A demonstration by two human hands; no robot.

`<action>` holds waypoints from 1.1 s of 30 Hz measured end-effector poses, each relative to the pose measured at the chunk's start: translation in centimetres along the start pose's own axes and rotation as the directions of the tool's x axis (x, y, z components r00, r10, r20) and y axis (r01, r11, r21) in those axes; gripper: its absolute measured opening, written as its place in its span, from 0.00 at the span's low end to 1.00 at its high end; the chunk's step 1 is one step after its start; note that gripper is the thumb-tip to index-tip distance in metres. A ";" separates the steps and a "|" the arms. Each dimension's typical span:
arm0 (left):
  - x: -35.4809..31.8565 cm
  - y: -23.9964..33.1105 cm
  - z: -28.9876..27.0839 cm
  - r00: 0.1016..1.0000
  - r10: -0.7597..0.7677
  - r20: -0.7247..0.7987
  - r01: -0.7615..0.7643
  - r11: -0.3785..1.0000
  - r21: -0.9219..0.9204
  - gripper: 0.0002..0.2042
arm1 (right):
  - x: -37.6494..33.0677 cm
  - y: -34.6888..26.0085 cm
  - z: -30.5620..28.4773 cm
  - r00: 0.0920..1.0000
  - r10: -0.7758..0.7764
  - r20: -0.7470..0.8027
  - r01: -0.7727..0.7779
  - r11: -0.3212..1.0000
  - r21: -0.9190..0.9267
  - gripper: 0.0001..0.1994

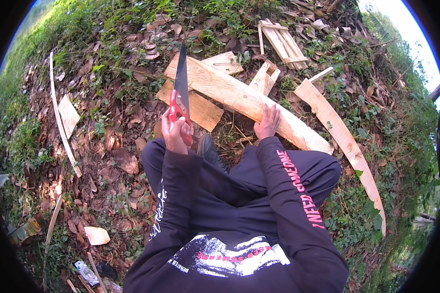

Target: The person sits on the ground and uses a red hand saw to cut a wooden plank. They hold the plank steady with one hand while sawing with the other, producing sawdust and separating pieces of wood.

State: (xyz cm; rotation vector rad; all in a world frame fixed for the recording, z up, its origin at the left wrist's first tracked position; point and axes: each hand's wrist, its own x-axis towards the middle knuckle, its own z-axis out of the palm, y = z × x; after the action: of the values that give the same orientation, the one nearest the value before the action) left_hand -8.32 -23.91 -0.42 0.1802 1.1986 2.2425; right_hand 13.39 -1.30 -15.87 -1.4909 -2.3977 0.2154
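Note:
My left hand (pixel 176 131) is closed round the red handle of a hand saw (pixel 181 80), whose dark blade points up and away from me. Flat on a long pale wooden plank (pixel 239 96) lies my right hand (pixel 268 122), fingers stretched out. The plank runs slantwise from the upper left down to beside my right knee. Beneath its left part, a shorter board (pixel 200 110) rests on the ground. The saw blade passes in front of the plank's left end in this view; whether it touches the wood I cannot tell.
Behind the plank lie a notched wood piece (pixel 265 78), a flat offcut (pixel 225 62) and a small slatted frame (pixel 283 44). A long curved-looking board (pixel 344 134) stretches along the right. Thin strips (pixel 63 117) and offcuts (pixel 97 236) lie leftward among leaves and grass.

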 end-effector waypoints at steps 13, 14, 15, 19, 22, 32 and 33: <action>-3.9 2.5 4.7 0.970 0.237 0.055 -0.238 0.874 0.424 0.19 | 8.6 -1.1 1.4 0.961 0.203 -0.189 -0.181 0.975 0.126 0.34; -4.1 2.6 4.9 0.968 0.239 0.072 -0.245 0.860 0.448 0.19 | 9.6 -2.0 1.7 0.961 0.195 -0.195 -0.176 0.978 0.110 0.34; -4.3 2.3 5.9 0.971 0.224 0.078 -0.235 0.868 0.438 0.19 | 11.0 -1.7 2.4 0.940 0.205 -0.272 -0.201 0.979 0.046 0.33; -4.9 0.3 7.5 0.973 0.093 0.211 -0.183 0.870 0.458 0.24 | 13.0 0.0 2.6 0.930 0.305 -0.207 -0.315 0.949 -0.015 0.27; -4.0 -2.0 10.0 0.980 -0.071 0.183 -0.027 0.875 0.483 0.26 | 14.7 1.7 2.8 0.917 0.333 -0.219 -0.350 0.936 -0.041 0.25; -2.6 -6.0 13.5 0.963 -0.204 0.178 0.074 0.832 0.550 0.24 | 16.2 2.9 1.9 0.911 0.324 -0.256 -0.329 0.944 0.025 0.24; -2.6 -5.9 13.5 0.962 -0.203 0.181 0.073 0.833 0.548 0.24 | 16.2 2.8 1.8 0.916 0.337 -0.219 -0.341 0.940 0.020 0.25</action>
State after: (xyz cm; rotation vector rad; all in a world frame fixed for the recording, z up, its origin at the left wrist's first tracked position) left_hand 1.49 -13.14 3.17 0.5415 1.6231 1.6528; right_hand 8.50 14.49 -15.43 -1.8307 -1.9644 0.0969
